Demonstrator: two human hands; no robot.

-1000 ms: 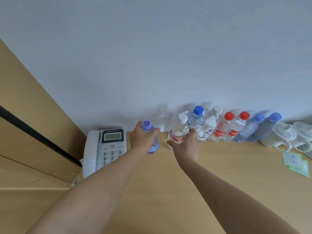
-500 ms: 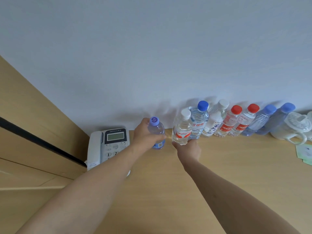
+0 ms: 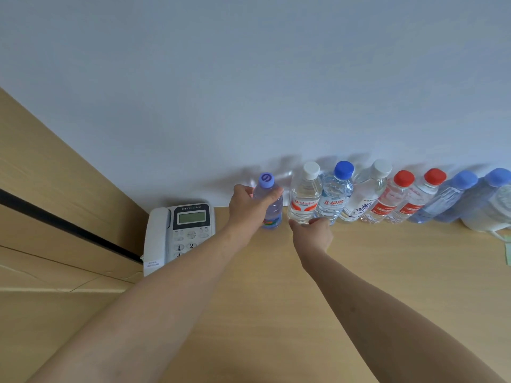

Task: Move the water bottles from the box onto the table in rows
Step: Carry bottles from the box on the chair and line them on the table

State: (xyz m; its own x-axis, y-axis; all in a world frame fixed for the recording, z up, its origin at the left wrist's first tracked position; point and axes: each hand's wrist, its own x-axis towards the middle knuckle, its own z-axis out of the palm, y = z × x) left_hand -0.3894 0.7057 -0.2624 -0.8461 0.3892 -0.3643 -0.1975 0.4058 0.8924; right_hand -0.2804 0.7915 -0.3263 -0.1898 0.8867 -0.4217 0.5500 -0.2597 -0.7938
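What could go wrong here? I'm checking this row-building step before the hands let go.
1. The left hand holds the purple-capped bottle tilted; set down like that, it may tip into the white-capped bottle.
2. The row stands packed against the wall, so one knock could topple several.
3. The left forearm crosses over the phone; pulling back low might nudge it.

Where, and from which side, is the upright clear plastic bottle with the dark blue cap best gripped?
Grip the clear plastic bottle with the dark blue cap around its neck from above; neighbouring bottles crowd both sides and the wall stands behind, so only the top is free.
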